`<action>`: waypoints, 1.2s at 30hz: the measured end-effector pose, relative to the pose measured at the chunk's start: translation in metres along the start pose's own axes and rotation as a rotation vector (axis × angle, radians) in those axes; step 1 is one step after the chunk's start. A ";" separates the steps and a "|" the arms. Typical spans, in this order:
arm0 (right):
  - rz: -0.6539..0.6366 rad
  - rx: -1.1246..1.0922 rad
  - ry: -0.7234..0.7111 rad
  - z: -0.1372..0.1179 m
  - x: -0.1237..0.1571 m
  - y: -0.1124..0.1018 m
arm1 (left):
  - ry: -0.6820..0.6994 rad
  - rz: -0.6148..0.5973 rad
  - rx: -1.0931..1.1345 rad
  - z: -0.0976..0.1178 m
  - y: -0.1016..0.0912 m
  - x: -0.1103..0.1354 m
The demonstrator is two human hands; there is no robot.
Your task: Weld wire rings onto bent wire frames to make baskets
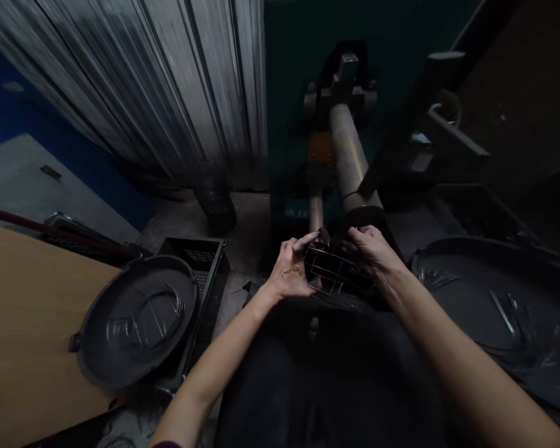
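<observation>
The wire grid (336, 274) is being straddled at left by the left hand (291, 269), fingers parted; the right hand (374, 250) has an unclear hold.

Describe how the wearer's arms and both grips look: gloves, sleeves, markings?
Bare left grip and right grip, no gloves seen. Left arm and right arm are bare as far as they show, except for a dark purple sleeve edge on the left. No wristband or watch visible; possible smudges on the left fingertips, but it's too dim to be sure.
</observation>
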State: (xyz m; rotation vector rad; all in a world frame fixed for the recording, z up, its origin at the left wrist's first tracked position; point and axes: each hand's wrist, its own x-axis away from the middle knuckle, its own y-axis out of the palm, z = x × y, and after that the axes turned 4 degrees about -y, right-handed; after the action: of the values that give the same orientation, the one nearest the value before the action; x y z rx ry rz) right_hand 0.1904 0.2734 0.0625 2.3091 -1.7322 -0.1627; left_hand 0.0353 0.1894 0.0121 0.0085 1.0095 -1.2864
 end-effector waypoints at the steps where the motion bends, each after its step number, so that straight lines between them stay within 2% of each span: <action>1: 0.000 -0.006 -0.008 0.001 -0.003 0.000 | 0.002 -0.006 -0.016 0.000 -0.002 -0.003; 6: 0.013 -0.048 -0.048 0.008 -0.013 -0.005 | 0.041 -0.055 -0.058 -0.003 -0.005 -0.015; 13: 0.013 -0.082 -0.030 0.011 -0.020 -0.005 | 0.047 -0.105 -0.084 -0.006 -0.007 -0.022; 15: 0.069 -0.068 -0.051 0.012 -0.020 -0.004 | 0.044 -0.096 -0.089 -0.006 -0.007 -0.021; 18: 0.224 -0.051 -0.058 0.010 -0.019 -0.003 | 0.055 -0.062 -0.078 -0.008 -0.006 -0.020; 22: 0.364 -0.114 0.003 0.003 -0.015 -0.002 | 0.022 -0.070 -0.006 -0.014 -0.003 -0.015; 26: 0.279 -0.078 0.027 -0.002 -0.011 0.003 | -0.081 -0.068 0.053 -0.021 -0.003 -0.004; 30: 0.173 -0.017 -0.014 -0.008 -0.005 0.013 | -0.097 -0.053 0.101 -0.025 -0.004 0.004; 36: 0.051 0.099 0.018 -0.022 0.004 0.021 | -0.115 -0.051 0.126 -0.029 -0.002 0.006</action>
State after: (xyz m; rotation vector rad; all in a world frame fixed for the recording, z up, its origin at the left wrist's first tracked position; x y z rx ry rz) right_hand 0.1776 0.2667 0.0898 2.3244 -1.8272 -0.0471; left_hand 0.0155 0.1994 -0.0074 0.0051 0.8346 -1.3799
